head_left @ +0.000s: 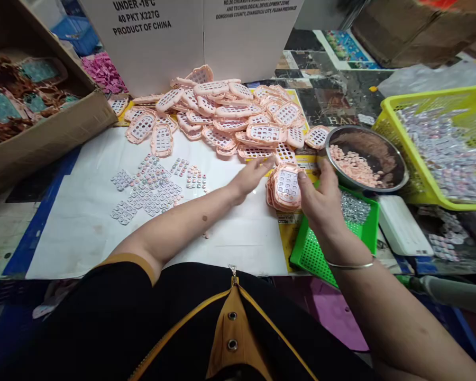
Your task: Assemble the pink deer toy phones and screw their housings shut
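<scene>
The right hand (321,203) grips a small stack of pink keypad frames (286,188) resting on the tabletop (83,233), thumb on the top one. The left hand (252,175) lies released, fingers flat beside the stack and touching a frame at the edge of the big pink pile (230,114). Behind stands a white carton (150,42) printed "UNDER -18°C", "40 PKT X227G", "PRODUCT OF CHINA". A steel bowl (392,174) of pink buttons sits just right of the stack.
</scene>
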